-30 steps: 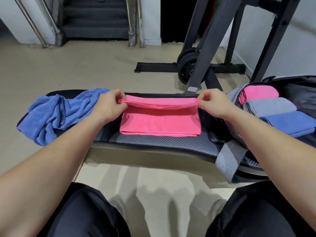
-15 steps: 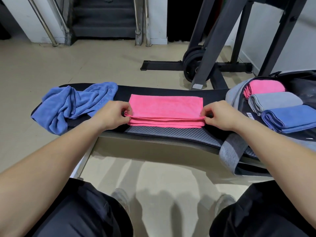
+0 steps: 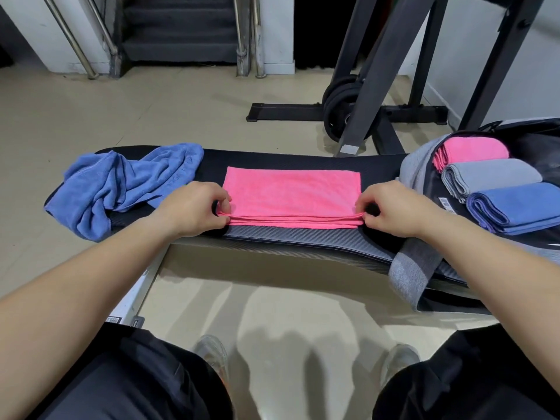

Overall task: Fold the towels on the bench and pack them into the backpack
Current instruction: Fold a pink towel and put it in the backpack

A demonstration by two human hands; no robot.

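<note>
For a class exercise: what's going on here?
A person is folding a pink towel on the bench. The left hand and right hand each pinch a near corner. A crumpled blue towel lies at the bench's left end. The open backpack at the right holds a pink one, a grey one and a blue one, folded.

This is a gym. The counter is a long, black padded workout bench. Behind it stands a black steel rack with round weight plates stacked at its base. The floor is smooth and beige, and a dark staircase with metal handrails rises at the back.
</note>
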